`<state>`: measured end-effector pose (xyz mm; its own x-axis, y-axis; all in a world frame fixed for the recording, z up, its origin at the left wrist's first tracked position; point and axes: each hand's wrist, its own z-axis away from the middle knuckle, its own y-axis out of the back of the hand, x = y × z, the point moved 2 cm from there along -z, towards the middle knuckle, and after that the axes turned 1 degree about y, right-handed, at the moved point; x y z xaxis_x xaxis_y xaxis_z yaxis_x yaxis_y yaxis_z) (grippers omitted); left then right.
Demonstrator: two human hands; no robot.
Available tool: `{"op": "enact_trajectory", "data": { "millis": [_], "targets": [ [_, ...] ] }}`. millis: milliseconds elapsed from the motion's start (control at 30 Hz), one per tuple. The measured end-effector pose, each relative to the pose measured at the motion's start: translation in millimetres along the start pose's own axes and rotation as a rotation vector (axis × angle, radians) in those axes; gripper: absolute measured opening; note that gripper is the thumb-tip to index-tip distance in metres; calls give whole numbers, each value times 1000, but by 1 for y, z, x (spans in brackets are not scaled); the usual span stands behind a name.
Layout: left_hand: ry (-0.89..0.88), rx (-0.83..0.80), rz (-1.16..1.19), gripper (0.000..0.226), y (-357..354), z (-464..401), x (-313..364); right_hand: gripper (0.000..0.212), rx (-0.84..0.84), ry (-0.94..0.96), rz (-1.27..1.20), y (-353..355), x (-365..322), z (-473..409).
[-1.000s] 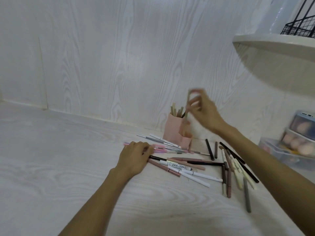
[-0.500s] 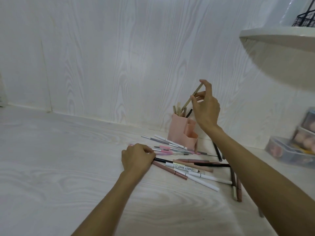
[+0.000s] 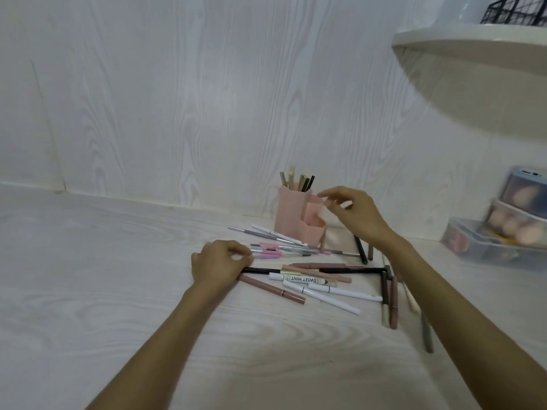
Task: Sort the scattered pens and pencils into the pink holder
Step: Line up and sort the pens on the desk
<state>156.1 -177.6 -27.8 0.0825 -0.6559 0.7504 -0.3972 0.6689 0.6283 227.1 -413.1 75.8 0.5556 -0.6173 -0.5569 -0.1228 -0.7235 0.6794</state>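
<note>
Your right hand [image 3: 352, 216] has dropped from above the tall pink plastic holder [image 3: 297, 221], tan stick now inside.
Right grip loose, empty beside it; left hand [image 3: 220, 263] pinches pens from the scattered pile [image 3: 313, 281] on the pale woodgrain worktop [image 3: 88, 291], ready for transfer.

right hand [image 3: 353, 214] fingertips motion-blurred, can't tell if they touch the pink holder [image 3: 296, 223]. left hand [image 3: 220, 264] covers the near ends of the black pen [image 3: 260, 270] and brown pencil [image 3: 272, 289]. wire basket [image 3: 515, 10], shelf [image 3: 473, 42], clear storage boxes [image 3: 497, 232] cut off by frame edge, contents blurred.
</note>
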Motion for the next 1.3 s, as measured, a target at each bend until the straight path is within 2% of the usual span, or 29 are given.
{"op": "enact_trajectory", "data": {
  "millis": [67, 100, 233, 333, 433, 533, 633, 733, 800, 933, 1167, 1300],
  "targets": [
    [-20, -12, -3, 2, 2, 1, 0, 17, -195, -101, 45, -9, 13, 29],
    [-29, -18, 3, 6, 2, 1, -1, 16, -227, -135, 44, -17, 21, 43],
    [-41, -11, 226, 13, 0, -2, -6, 18, -53, -102, 54, -53, 26, 76],
    [-65, 64, 454, 15, 0, -2, -4, 38, -43, 22, 127, -64, 13, 80],
    [-73, 213, 687, 14, 11, 0, 6, 55, -147, 46, 84, -68, 8, 82],
    [-162, 481, 775, 13, 35, 5, 32, 57, -297, 62, 109, -69, 11, 86],
    [-320, 674, 804, 12, 62, 7, 70, 55, -301, 113, 168, -70, 14, 86],
    [-484, 735, 793, 10, 78, -4, 111, 50, -287, 135, 165, -71, 16, 85],
    [-558, 728, 725, 11, 79, -19, 135, 49, -293, 132, 161, -71, 15, 85],
    [-639, 600, 498, 15, 52, -52, 155, 48, -281, 141, 145, -71, 17, 85],
    [-528, 411, -45, 21, -2, -73, 125, 43, -252, 157, 123, -72, 21, 84],
    [-559, 162, -164, 37, -5, -67, 110, 41, -250, 151, 112, -69, 20, 83]
  ]
}}
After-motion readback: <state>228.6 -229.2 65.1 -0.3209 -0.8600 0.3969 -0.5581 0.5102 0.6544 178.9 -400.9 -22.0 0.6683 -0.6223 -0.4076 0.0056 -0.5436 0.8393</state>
